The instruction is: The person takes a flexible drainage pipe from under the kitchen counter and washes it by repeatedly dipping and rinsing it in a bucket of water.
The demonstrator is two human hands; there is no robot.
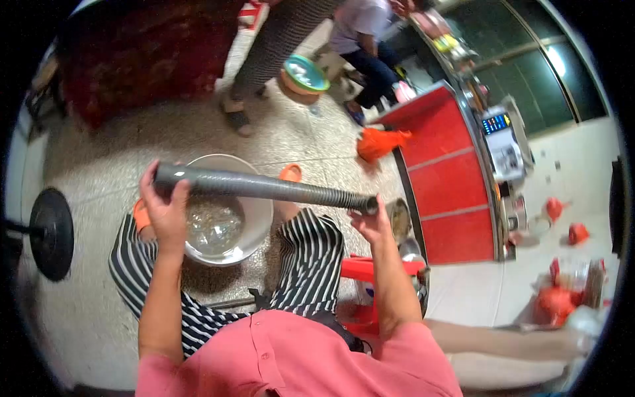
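Observation:
A long grey corrugated hose (pixel 264 186) stretches between my two hands, above a large white basin (pixel 258 225) on the floor. My left hand (pixel 167 204) is wrapped round its wider, smooth end. At the narrower ribbed end, my right hand (pixel 370 221) grips the hose with thumb and fingers. The basin stands between my knees and holds clear, shiny contents that I cannot make out.
A red stool (pixel 360 267) is at my right. Beyond stand red cabinets (pixel 447 178), an orange bag (pixel 380 143) and a green basin (pixel 306 74). Two people are ahead, one standing, one seated (pixel 360 30). A black fan (pixel 51 233) is at left.

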